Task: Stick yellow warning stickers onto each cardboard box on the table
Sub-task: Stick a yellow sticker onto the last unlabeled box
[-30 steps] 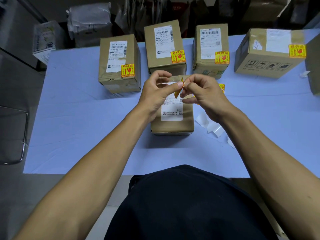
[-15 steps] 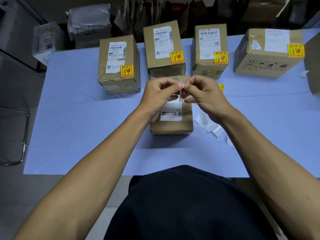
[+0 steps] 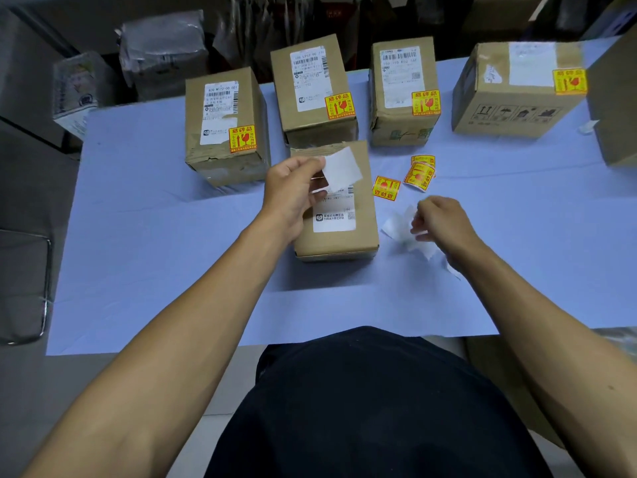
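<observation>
Six cardboard boxes show on the worktop (image 3: 144, 236), which is covered in pale blue. Four stand in a back row, each with one yellow warning sticker already on its top face: the far-left box (image 3: 225, 125), the second box (image 3: 312, 88), the third box (image 3: 403, 88) and the wide box (image 3: 517, 88) at the right. A fifth, the near box (image 3: 336, 208), sits in front of the row, close to the person, with a white shipping label on top and no yellow sticker visible on it. The sixth box (image 3: 613, 108) is cut off by the right edge; whether it has a sticker cannot be told.

The left hand (image 3: 293, 194) hovers over the near box, its grip closed in a pinch on a white square of paper (image 3: 341, 170), seen from its blank side. The right hand (image 3: 441, 222) is low over the worktop to the right of the near box, fingers curled above a small heap of white backing scraps (image 3: 403, 232); whether its grip is clamped on one cannot be told.

Loose yellow stickers lie between the near box and the back row: a single sticker (image 3: 386, 188) flat on the worktop, and just beyond it a curled pair (image 3: 420, 172) overlapping, so three in all.
</observation>
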The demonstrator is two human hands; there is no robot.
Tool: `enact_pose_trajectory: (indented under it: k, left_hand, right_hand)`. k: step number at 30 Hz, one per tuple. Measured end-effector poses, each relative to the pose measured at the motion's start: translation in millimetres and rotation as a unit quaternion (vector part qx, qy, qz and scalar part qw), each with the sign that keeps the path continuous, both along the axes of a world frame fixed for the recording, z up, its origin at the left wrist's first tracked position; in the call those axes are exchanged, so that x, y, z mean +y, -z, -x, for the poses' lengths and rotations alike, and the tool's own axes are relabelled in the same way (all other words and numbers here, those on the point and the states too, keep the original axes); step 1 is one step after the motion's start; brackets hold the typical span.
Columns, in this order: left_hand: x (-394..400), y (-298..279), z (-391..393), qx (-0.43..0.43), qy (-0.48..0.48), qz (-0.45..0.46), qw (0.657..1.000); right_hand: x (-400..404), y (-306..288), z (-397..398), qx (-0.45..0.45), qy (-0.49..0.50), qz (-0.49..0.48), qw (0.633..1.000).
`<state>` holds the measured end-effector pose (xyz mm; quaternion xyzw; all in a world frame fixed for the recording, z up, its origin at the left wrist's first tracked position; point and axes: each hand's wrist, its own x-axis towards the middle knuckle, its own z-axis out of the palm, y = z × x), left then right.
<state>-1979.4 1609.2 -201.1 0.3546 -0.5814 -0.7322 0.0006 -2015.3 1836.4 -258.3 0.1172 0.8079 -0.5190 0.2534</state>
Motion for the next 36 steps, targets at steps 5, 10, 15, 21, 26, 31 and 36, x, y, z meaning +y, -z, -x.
enact_pose_trajectory:
  k: [5, 10, 15, 21, 26, 31, 36]
  left_hand:
    - [-2.1, 5.4, -6.6, -0.009, 0.003, 0.020, 1.000]
    - [-4.5, 7.0, -12.4, -0.017, 0.006, 0.072, 0.997]
    - [-2.9, 3.6, -13.5, -0.004, 0.010, 0.176, 0.984]
    - [10.1, 2.6, -18.7, 0.046, 0.083, 0.337, 0.937]
    - [23.7, 5.5, -30.8, 0.119, 0.162, 0.442, 0.874]
    - [23.7, 9.2, -39.7, 0.169, 0.186, 0.501, 0.828]
    - [20.8, 14.6, -44.6, 0.191, 0.236, 0.512, 0.804]
  right_hand:
    - [23.4, 26.2, -11.7, 0.011, -0.079, -0.187, 0.979]
    - [24.4, 23.7, -15.3, 0.028, -0.067, -0.282, 0.957]
    - [3.0, 2.0, -9.1, 0.095, -0.075, -0.299, 0.946]
    - [-45.6, -49.7, -9.9, 0.059, -0.041, 0.060, 0.996]
    - [-69.7, -68.2, -8.0, -0.027, -0.027, 0.107, 0.994]
    - [-72.3, -66.6, -11.0, -0.018, -0.027, 0.100, 0.994]
    - [-74.8, -62.4, -17.4, 0.017, -0.031, 0.104, 0.994]
